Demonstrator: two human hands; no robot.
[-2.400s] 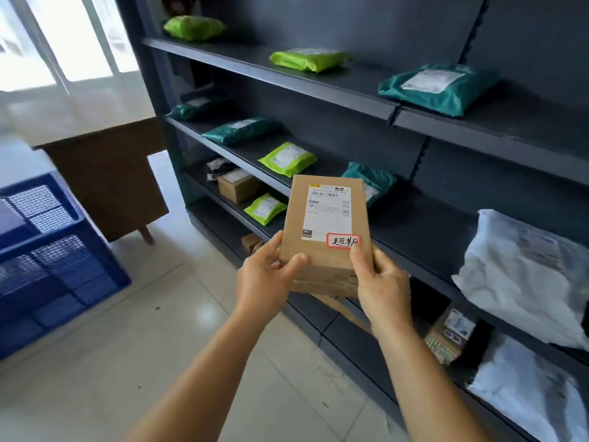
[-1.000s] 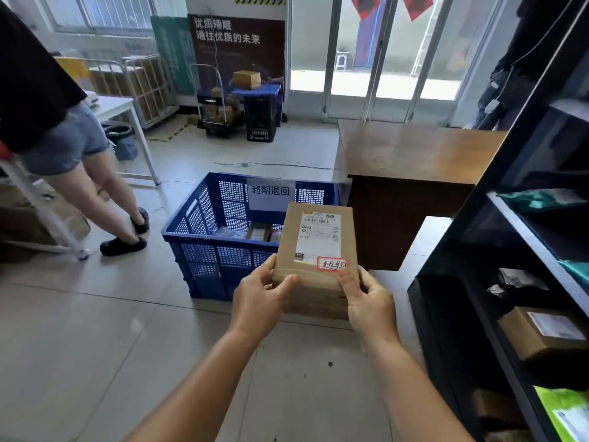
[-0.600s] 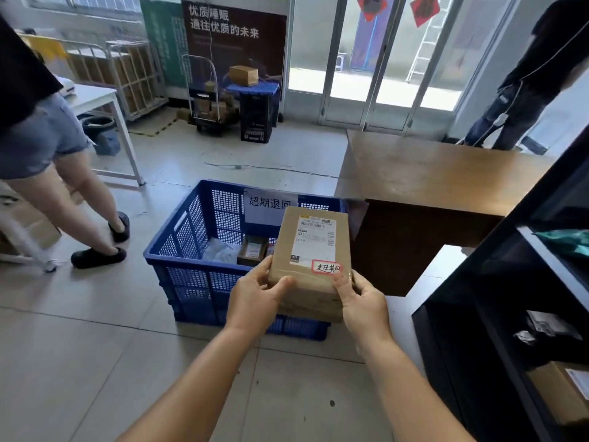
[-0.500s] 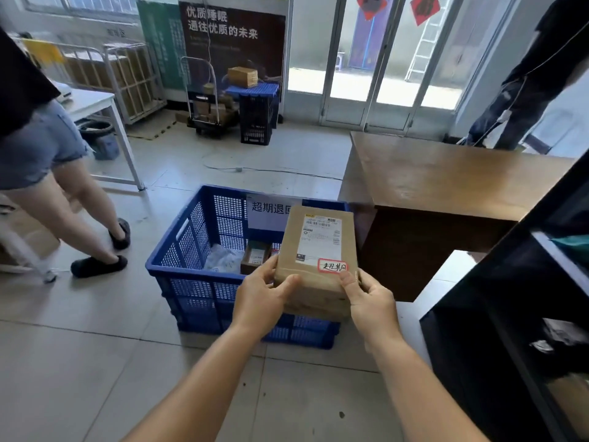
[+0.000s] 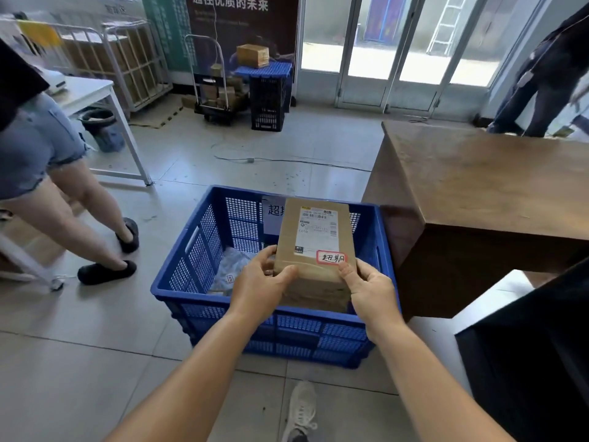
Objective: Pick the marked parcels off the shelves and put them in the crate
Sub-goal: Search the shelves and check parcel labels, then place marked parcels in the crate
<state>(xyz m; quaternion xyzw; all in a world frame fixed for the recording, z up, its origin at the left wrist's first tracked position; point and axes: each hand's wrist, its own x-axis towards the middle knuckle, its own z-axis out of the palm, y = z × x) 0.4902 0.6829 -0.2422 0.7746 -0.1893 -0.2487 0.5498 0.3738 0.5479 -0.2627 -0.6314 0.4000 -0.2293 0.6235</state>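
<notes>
From the head camera, a brown cardboard parcel (image 5: 314,250) is held above the open top of a blue crate (image 5: 204,301) on the tiled floor, clear of the crate's rim. The left hand (image 5: 259,290) grips the parcel's near left corner, thumb on top; the right hand (image 5: 371,290) pinches the near right corner, thumb beside a red-bordered sticker (image 5: 331,257) handwritten "超期". A white shipping label (image 5: 317,229) sits above it, its print too small to read. A paper sign (image 5: 272,215) on the crate's far wall is partly hidden behind the parcel; "超" shows. A pale packet (image 5: 231,271) lies inside the crate. A brown wooden desk (image 5: 478,199) stands just right of the crate, a dark shelf unit (image 5: 535,355) nearer right. Another person's legs (image 5: 79,212) stand left, with bare floor between.
</notes>
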